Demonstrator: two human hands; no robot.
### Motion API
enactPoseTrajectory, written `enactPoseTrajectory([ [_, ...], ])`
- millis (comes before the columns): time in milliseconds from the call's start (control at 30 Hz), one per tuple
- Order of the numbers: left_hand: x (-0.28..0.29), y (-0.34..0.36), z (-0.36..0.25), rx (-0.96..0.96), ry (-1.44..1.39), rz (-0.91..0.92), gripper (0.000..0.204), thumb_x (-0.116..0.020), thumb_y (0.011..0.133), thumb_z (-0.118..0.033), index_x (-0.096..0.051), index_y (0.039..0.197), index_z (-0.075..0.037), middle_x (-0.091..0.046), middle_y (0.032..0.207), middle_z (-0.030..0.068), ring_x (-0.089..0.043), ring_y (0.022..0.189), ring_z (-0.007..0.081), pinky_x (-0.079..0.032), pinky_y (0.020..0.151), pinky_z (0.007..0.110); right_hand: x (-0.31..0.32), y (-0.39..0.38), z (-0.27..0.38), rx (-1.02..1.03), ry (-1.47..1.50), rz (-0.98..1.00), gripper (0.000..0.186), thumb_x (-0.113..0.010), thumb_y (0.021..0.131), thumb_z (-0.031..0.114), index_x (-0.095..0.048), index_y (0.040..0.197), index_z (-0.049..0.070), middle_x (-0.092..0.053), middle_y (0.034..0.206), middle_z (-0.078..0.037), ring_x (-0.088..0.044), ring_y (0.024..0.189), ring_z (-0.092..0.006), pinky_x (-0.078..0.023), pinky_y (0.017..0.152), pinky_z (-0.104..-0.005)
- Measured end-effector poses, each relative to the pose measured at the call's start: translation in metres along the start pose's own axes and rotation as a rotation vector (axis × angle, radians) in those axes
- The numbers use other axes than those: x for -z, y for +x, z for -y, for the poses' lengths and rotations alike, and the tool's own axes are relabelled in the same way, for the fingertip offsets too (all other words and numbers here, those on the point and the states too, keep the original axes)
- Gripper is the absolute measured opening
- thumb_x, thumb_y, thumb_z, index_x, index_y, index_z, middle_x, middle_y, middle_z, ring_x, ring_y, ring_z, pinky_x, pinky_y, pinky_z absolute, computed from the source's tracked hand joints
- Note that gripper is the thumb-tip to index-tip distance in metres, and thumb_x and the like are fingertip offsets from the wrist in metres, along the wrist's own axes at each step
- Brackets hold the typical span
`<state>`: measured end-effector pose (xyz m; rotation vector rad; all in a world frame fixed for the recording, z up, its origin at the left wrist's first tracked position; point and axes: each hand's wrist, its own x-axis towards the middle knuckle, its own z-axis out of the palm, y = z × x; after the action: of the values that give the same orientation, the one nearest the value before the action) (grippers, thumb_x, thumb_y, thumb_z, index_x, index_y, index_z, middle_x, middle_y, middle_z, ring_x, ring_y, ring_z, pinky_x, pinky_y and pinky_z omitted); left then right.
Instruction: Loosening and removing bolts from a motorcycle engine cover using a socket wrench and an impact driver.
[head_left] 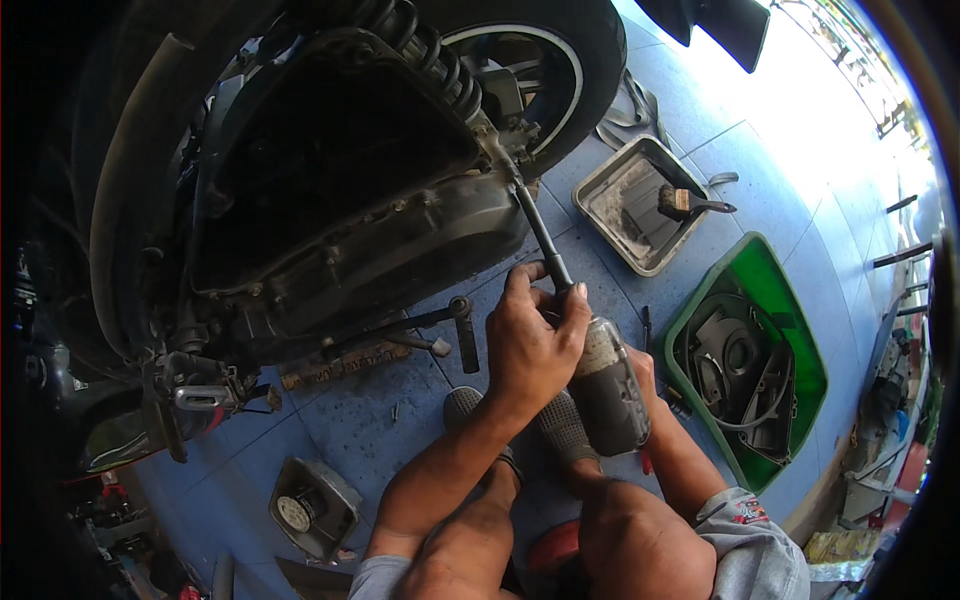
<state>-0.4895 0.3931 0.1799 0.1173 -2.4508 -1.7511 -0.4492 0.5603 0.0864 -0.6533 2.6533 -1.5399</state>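
Observation:
Both of my hands are on a dark, worn impact wrench (pixel 612 410) with a pale band near its front. My left hand (pixel 540 345) wraps round its nose, thumb and fingers by the base of a long steel extension bar (pixel 540 228). Behind the wrench body, my right hand (pixel 650 385) grips its far side; most of those fingers are hidden. The bar reaches up to the lower end of the shock absorber (pixel 440 70), beside the rear wheel (pixel 600 70). Whether its tip sits on a bolt there I cannot tell. Below lies the scooter's dusty black engine cover (pixel 450 220).
To the right, a green bin (pixel 812 380) holds black covers and parts. Beyond it, a metal tray (pixel 650 268) carries a paintbrush (pixel 700 205). A kick lever (pixel 465 340) juts toward my left forearm. At lower left sits a grimy metal container (pixel 345 500) on blue tiles.

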Motion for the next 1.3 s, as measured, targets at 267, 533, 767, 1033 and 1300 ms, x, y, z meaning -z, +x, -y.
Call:
enactPoseTrajectory([
  [267,-0.043,0.001,0.015,0.102,-0.699,-0.08,0.027,-0.055,0.091,-0.011,-0.043,0.109,0.005,-0.06,0.084,0.0125,-0.062,0.064,0.0134,-0.053,0.056,0.026,-0.011,0.005,0.003,-0.341,0.096,-0.019,0.029,-0.064,0.081,0.016,-0.054,0.107,0.006,-0.055,0.064,0.002,-0.05,0.051,-0.0076,-0.04,0.047,-0.0247],
  [533,-0.037,0.004,0.017,0.174,-0.794,-0.057,0.026,-0.055,0.091,-0.012,-0.043,0.108,0.004,-0.061,0.079,0.0126,-0.064,0.062,0.017,-0.055,0.054,0.028,-0.014,0.021,0.033,-0.488,0.417,-0.124,0.029,-0.061,0.084,0.016,-0.053,0.109,0.005,-0.058,0.074,-0.002,-0.056,0.062,-0.0124,-0.045,0.055,-0.0292],
  [767,-0.035,0.009,0.019,0.114,-0.697,-0.077,0.022,-0.054,0.092,-0.011,-0.047,0.106,0.004,-0.061,0.076,0.01,-0.063,0.062,0.0143,-0.053,0.054,0.026,-0.011,0.043,0.086,-0.264,-0.069,-0.164,0.033,-0.059,0.085,0.02,-0.053,0.113,0.004,-0.062,0.086,-0.007,-0.06,0.079,-0.0219,-0.047,0.069,-0.0353],
  [1033,-0.033,0.009,0.022,0.126,-0.735,-0.068,0.019,-0.052,0.093,-0.011,-0.048,0.104,0.003,-0.062,0.077,0.0096,-0.063,0.061,0.0137,-0.053,0.054,0.026,-0.016,0.034,0.04,-0.241,-0.022,-0.091,0.03,-0.062,0.083,0.018,-0.054,0.108,0.003,-0.061,0.089,-0.007,-0.06,0.081,-0.0197,-0.048,0.072,-0.0346],
  [1300,-0.034,0.01,0.024,0.103,-0.757,-0.092,0.021,-0.055,0.093,-0.013,-0.052,0.106,0.003,-0.063,0.078,0.0068,-0.059,0.071,0.0103,-0.047,0.064,0.026,-0.011,0.039,0.04,-0.349,0.062,-0.094,0.033,-0.065,0.081,0.016,-0.054,0.109,0.003,-0.061,0.084,-0.007,-0.059,0.071,-0.0166,-0.049,0.062,-0.03],
])
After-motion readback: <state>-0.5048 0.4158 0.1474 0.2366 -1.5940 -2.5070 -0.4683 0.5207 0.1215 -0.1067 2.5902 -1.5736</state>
